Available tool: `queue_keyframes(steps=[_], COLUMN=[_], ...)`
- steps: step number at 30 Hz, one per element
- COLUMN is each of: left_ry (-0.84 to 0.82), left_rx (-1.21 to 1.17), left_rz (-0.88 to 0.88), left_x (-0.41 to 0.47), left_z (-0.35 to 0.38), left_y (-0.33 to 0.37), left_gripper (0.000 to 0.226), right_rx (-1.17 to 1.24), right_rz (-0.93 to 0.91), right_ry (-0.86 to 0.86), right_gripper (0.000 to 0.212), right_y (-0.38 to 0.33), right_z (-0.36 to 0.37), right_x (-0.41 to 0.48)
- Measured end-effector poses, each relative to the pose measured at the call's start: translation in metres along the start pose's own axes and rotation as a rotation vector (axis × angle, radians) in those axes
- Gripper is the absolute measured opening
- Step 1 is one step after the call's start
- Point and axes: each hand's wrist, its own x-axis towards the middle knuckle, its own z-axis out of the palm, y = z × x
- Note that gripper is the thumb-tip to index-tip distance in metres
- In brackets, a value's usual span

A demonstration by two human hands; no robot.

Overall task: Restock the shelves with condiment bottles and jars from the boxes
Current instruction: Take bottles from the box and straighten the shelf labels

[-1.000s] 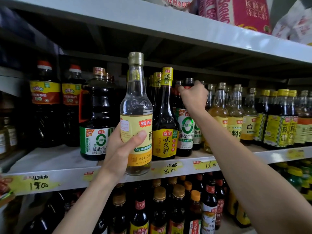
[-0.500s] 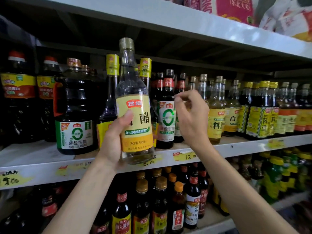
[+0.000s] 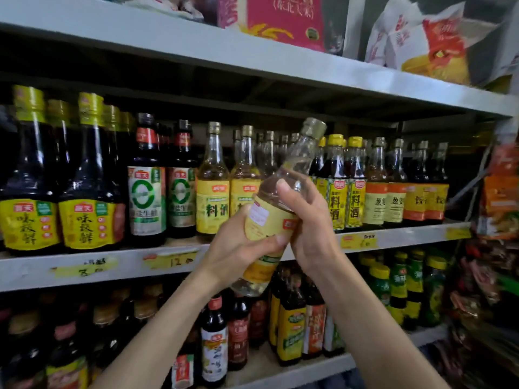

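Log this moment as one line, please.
left hand: gripping clear vinegar bottle at label | right hand: on its shoulder | bottle: tilted right, before middle shelf | status: unshelved

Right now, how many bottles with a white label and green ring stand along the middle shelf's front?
2. The left green-ring bottle and the right green-ring bottle stand side by side, left of the held bottle. Others may hide behind them.

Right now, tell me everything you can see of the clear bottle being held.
The clear bottle looks like glass, holds colourless liquid, and has a gold cap and a yellow label with a small white sticker. It is tilted, cap up and to the right, in front of the middle shelf. The left hand wraps its lower body; the right hand grips its shoulder.
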Motion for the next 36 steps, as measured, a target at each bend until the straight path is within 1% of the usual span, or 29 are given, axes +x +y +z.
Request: queue_keyframes(steps=[3,6,9,12,13,15,17,18,19,21,25,28,32,36], left_ry=[0.013,0.022,0.051,0.087,0.107,0.206,0.423,0.519,0.572,0.59,0.616,0.653,0.687,0.695], left_rx=[0.05,0.103,0.149,0.139,0.133,0.172,0.352,0.499,0.654,0.878,0.938,1.077,1.249,1.377], left_rz=[-0.036,-0.089,-0.131,-0.08,-0.057,0.021,0.096,0.12,0.124,0.104,0.072,0.027,0.083,0.089], left_x=[0.024,0.045,0.055,0.05,0.047,0.039,0.031,0.027,0.022,0.013,0.009,0.012,0.014,0.015], left_z=[0.049,0.071,0.068,0.052,0.045,0.033,0.014,0.001,-0.011,-0.03,-0.041,-0.042,-0.038,-0.037], left_y=[0.001,0.004,0.004,-0.001,-0.004,-0.011,-0.02,-0.027,-0.034,-0.05,-0.073,-0.086,-0.092,-0.099], left_gripper=[0.051,0.05,0.058,0.071,0.071,0.058,0.045,0.046,0.05,0.053,0.038,0.044,0.035,0.035], right_rx=[-0.041,-0.083,-0.143,-0.213,-0.245,-0.309,-0.356,-0.362,-0.36,-0.357,-0.402,-0.469,-0.525,-0.566], right_rz=[0.023,0.033,-0.002,-0.021,-0.029,-0.066,-0.125,-0.142,-0.146,-0.14,-0.139,-0.125,-0.093,-0.066], right_ry=[0.128,0.159,0.108,0.002,-0.032,-0.067,-0.068,-0.058,-0.041,0.011,0.119,0.139,0.171,0.197], right_gripper=[0.037,0.029,0.026,0.035,0.038,0.037,0.033,0.032,0.032,0.03,0.025,0.024,0.025,0.026], right_y=[-0.008,-0.015,-0.019,-0.017,-0.014,-0.008,-0.003,-0.001,0.0,0.002,0.016,0.031,0.051,0.066], right_z=[-0.042,-0.06,-0.061,-0.048,-0.042,-0.031,-0.025,-0.024,-0.025,-0.027,-0.03,-0.031,-0.037,-0.039], right_x=[0.016,0.036,0.054,0.063,0.065,0.068,0.075,0.08,0.085,0.099,0.127,0.143,0.153,0.154])
